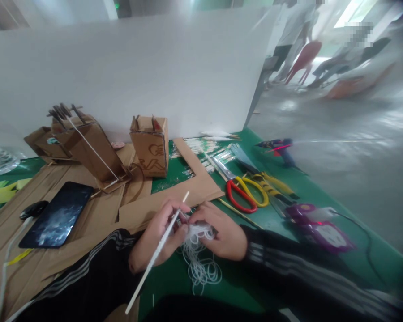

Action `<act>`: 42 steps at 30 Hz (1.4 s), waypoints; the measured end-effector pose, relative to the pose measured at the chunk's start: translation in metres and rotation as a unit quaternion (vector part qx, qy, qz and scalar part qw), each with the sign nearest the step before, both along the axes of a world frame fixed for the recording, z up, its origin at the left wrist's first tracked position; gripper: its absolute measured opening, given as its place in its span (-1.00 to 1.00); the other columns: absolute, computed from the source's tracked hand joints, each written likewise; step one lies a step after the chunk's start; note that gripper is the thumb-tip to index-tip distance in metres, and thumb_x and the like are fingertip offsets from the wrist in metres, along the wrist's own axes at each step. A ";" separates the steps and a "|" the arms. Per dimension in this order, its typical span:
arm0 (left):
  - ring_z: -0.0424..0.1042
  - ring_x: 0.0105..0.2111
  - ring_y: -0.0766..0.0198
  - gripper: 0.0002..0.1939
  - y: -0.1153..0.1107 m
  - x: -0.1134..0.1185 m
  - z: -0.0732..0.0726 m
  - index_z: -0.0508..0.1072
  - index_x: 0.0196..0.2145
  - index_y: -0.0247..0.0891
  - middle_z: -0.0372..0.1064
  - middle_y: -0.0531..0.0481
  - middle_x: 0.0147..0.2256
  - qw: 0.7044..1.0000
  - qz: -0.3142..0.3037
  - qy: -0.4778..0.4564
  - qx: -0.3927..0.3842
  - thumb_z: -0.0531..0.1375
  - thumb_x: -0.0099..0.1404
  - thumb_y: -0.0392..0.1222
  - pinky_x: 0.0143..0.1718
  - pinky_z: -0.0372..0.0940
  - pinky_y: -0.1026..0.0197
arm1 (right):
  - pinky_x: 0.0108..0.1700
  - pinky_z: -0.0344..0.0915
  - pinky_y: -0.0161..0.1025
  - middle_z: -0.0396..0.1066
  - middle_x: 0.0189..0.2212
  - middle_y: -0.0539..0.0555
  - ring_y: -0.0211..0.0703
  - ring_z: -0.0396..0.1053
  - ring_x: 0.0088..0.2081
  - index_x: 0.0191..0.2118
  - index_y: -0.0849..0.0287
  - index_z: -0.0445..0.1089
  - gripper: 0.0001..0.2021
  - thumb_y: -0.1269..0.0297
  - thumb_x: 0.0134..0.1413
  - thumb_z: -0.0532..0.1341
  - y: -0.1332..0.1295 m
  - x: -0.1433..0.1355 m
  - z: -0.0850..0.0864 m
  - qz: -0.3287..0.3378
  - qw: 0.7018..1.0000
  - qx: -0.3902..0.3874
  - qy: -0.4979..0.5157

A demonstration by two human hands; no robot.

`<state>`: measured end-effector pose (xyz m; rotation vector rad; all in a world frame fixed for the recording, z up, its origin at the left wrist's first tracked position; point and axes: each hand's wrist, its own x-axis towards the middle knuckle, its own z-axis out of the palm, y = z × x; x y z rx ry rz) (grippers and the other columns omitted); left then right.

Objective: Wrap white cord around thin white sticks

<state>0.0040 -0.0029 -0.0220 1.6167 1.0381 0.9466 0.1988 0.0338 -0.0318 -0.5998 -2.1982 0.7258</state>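
Observation:
My left hand (166, 230) is closed, with a thin pale stick (156, 254) lying slantwise across its fingers; white string looks wound along part of that stick. Beside it, my right hand (220, 230) has its fingers closed on a tangled bundle of white string (201, 268). Loose loops hang from the bundle toward the green table. The fingertips of both hands meet at the string, and exactly where each pinches is partly hidden. Just beyond the hands lies an L-shaped cardboard strip (201, 184).
Scissors (242, 194) with red and yellow handles, pliers (277, 188), a purple power strip (322, 228) and a glue gun (280, 152) lie at right. A cardboard box (151, 150), a string-fitted cardboard structure (90, 150) and a phone (58, 214) are at left. A white panel (137, 67) stands behind.

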 end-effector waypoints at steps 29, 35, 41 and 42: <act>0.24 -0.35 0.33 -0.76 0.004 -0.001 0.003 0.31 -0.13 -0.20 0.25 0.04 -0.31 0.975 -0.039 -0.123 -0.181 0.18 0.23 -0.23 -0.31 0.14 0.29 | -0.35 0.21 -0.30 0.35 -0.44 0.01 -0.22 0.27 -0.40 -0.34 0.18 0.33 -0.87 0.44 -0.11 0.22 -0.002 0.000 0.000 -0.010 0.988 -0.152 -0.005; 0.22 -0.45 0.35 -0.80 0.004 0.002 -0.007 0.32 -0.21 -0.22 0.26 0.06 -0.40 0.972 0.019 -0.125 -0.195 0.10 0.32 -0.05 -0.41 0.09 0.32 | -0.44 0.14 -0.36 0.26 -0.51 -0.08 -0.31 0.17 -0.50 -0.40 0.18 0.26 -0.86 0.48 -0.17 0.19 -0.001 0.003 0.003 0.001 0.972 -0.235 0.013; 0.23 -0.47 0.32 -0.71 0.007 0.003 -0.007 0.34 -0.16 -0.20 0.30 0.06 -0.42 0.990 0.050 0.010 -0.132 0.03 0.35 0.04 -0.41 0.14 0.29 | -0.32 0.20 -0.27 0.27 -0.45 0.01 -0.22 0.24 -0.40 -0.41 0.18 0.30 -0.92 0.42 -0.11 0.22 0.002 0.002 0.005 0.048 0.985 -0.162 0.042; 0.25 -0.45 0.30 -0.72 0.007 0.002 -0.005 0.35 -0.16 -0.20 0.32 0.05 -0.41 0.992 0.050 0.044 -0.108 0.02 0.36 0.03 -0.39 0.16 0.28 | -0.31 0.21 -0.26 0.27 -0.43 0.02 -0.21 0.25 -0.38 -0.40 0.18 0.31 -0.92 0.42 -0.10 0.22 0.002 0.002 0.005 0.050 0.986 -0.153 0.047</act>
